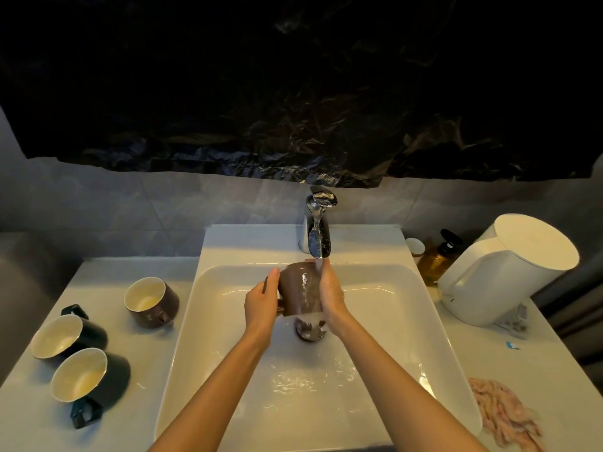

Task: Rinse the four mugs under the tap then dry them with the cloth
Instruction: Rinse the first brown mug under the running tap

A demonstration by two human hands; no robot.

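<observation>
Brown mug [298, 288] under tap [318, 230]: left hand [259, 303] grips handle side, right hand [331, 293] fingers together, flat on it.

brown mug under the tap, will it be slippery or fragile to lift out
Probably slippery: the running tap wets the mug and the right hand. Likely stiff and breakable: its glossy wall looks ceramic, and it hangs over a hard sink.

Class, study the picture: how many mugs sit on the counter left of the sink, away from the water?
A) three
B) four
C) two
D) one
A: the brown mug, the rear dark mug and the near dark mug sit on the counter. The left hand holds the fourth mug under the tap, and the right hand lies against its side.
</observation>
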